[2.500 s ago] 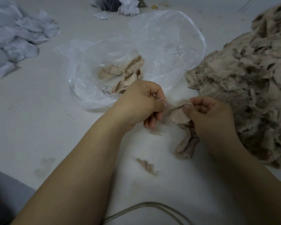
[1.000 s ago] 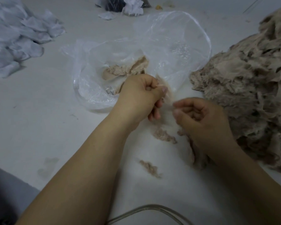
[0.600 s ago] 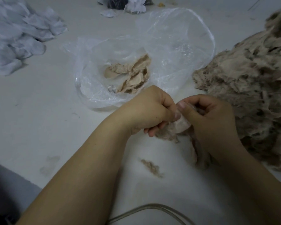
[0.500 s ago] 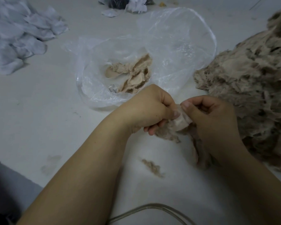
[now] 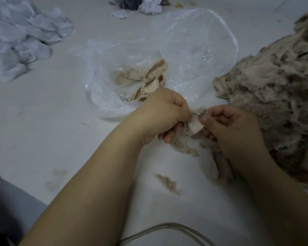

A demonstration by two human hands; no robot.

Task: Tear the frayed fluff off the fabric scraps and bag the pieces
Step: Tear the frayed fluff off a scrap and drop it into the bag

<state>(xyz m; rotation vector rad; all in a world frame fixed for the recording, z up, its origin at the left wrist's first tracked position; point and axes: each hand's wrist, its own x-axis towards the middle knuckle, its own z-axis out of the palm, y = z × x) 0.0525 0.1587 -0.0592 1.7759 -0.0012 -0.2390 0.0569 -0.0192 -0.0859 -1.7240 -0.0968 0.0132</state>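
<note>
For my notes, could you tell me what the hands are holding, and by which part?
Both hands pinch one beige fabric scrap: the left hand at its fluffy left edge, the right hand at its top right corner.

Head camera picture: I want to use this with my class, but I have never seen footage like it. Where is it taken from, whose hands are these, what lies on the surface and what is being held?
There is no machine here. A person wears a camera on the head, so you look down along their own forearms at a white table.

The left hand and right hand meet in the middle, and both pinch one small beige fabric scrap with fluffy frayed edges.

Behind the hands lies an open clear plastic bag with a few beige pieces already inside. To the right is a big pile of beige scraps. At far left lies a pile of pale grey-white scraps. Tufts of torn fluff lie on the table near the arms, and a cable curves along the bottom edge.
</note>
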